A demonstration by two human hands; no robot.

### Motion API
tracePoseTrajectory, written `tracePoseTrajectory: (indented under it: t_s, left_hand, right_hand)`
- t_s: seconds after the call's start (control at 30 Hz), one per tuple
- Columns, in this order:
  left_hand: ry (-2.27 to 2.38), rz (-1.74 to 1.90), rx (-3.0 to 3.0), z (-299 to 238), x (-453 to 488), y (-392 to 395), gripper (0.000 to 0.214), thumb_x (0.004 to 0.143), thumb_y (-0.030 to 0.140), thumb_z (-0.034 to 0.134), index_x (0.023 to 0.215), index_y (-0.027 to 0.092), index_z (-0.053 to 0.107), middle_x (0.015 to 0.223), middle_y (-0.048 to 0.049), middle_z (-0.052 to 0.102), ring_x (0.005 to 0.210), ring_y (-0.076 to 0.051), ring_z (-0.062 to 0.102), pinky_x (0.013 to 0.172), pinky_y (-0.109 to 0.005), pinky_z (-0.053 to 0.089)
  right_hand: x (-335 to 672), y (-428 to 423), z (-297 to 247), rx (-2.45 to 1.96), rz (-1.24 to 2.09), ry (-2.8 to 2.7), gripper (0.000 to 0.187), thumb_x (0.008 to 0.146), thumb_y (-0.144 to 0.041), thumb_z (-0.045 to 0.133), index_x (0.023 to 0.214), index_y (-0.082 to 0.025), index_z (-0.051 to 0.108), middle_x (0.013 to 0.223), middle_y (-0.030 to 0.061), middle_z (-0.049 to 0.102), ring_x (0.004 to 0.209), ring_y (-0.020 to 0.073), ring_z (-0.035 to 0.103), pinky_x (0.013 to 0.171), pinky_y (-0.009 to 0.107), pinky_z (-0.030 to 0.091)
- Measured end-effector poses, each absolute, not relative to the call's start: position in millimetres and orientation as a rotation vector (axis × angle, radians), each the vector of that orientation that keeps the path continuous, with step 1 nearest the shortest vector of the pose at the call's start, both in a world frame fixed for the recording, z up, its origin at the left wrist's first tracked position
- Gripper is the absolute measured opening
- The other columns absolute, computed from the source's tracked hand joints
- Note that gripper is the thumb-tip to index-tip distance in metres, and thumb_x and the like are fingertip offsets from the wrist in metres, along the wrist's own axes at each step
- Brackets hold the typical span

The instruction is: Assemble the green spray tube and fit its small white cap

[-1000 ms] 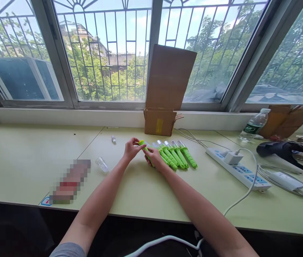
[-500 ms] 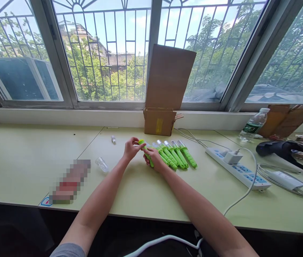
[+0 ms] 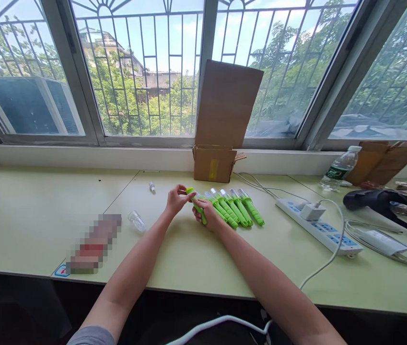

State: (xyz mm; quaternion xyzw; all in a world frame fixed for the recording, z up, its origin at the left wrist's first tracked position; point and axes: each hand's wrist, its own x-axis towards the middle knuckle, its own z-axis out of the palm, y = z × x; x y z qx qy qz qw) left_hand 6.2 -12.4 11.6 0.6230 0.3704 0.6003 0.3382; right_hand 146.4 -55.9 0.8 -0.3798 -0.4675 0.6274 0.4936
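Nothing has shifted: both hands (image 3: 192,205) still grip a green tool (image 3: 196,207) over the pale table (image 3: 38,215) below barred windows (image 3: 145,72).

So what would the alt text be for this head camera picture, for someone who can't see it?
Two bare hands meet over a pale green table by a barred window: the right hand holds a green tube while the left hand pinches its top end. Beside them lies a row of green tubes, with a cardboard box behind and a power strip to the right.
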Motion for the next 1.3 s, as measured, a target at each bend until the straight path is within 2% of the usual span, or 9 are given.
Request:
tracePoseTrajectory:
  t_s: [0.43,0.7,0.87,1.0,1.13,1.3]
  left_hand:
    - [0.93,1.558,1.591,11.4,5.0,-11.3,0.048,0.052,0.045,0.085,0.076,0.017,0.054,0.075,-0.0011,0.06,0.068,-0.016,0.066,0.052,-0.024,0.053]
    - [0.898,1.551,1.583,7.2,5.1,-6.5,0.051,0.052,0.046,0.085,0.078,0.016,0.053,0.077,-0.0019,0.06,0.069,-0.018,0.067,0.048,-0.026,0.055]
    - [0.773,1.518,1.548,7.4,9.8,-8.8,0.052,0.056,0.043,0.083,0.084,0.017,0.048,0.079,-0.0021,0.062,0.073,-0.018,0.067,0.054,-0.028,0.058]
    - [0.774,1.538,1.512,9.4,13.4,-11.6,0.052,0.058,0.043,0.083,0.084,0.018,0.045,0.078,-0.0028,0.064,0.072,-0.018,0.067,0.056,-0.028,0.057]
    - [0.863,1.596,1.579,8.2,14.1,-11.2,0.052,0.055,0.041,0.084,0.084,0.018,0.048,0.08,-0.0027,0.064,0.073,-0.017,0.068,0.059,-0.027,0.056]
    - [0.96,1.705,1.622,5.5,16.3,-11.8,0.053,0.051,0.044,0.086,0.081,0.018,0.05,0.081,-0.0012,0.062,0.072,-0.017,0.068,0.06,-0.028,0.058]
  right_hand:
    - [142.8,-56.3,3.4,-0.803,1.779,-0.929,0.023,0.082,-0.038,0.058,0.092,-0.016,0.058,0.055,-0.0036,0.046,0.038,0.0047,0.027,0.032,0.016,0.02]
    - [146.1,-55.9,4.7,-0.761,1.844,-0.9,0.022,0.084,-0.039,0.056,0.091,-0.018,0.057,0.056,-0.0033,0.045,0.039,0.0057,0.024,0.03,0.016,0.016]
    - [147.1,-55.8,6.4,-0.75,1.822,-0.92,0.021,0.081,-0.039,0.058,0.086,-0.019,0.052,0.056,-0.0039,0.046,0.039,0.0055,0.024,0.03,0.016,0.016]
    - [144.3,-56.2,2.8,-0.817,1.598,-1.104,0.023,0.079,-0.042,0.057,0.08,-0.019,0.051,0.057,-0.0023,0.052,0.037,0.0057,0.033,0.031,0.017,0.023]
    - [141.3,-54.7,-3.3,-1.069,1.084,-1.428,0.027,0.079,-0.045,0.056,0.074,-0.019,0.053,0.061,0.0003,0.059,0.037,0.008,0.043,0.034,0.021,0.029]
    - [142.7,-47.8,-8.2,-1.28,0.6,-1.614,0.019,0.077,-0.037,0.055,0.078,-0.018,0.059,0.066,0.0024,0.062,0.051,0.012,0.051,0.049,0.023,0.038]
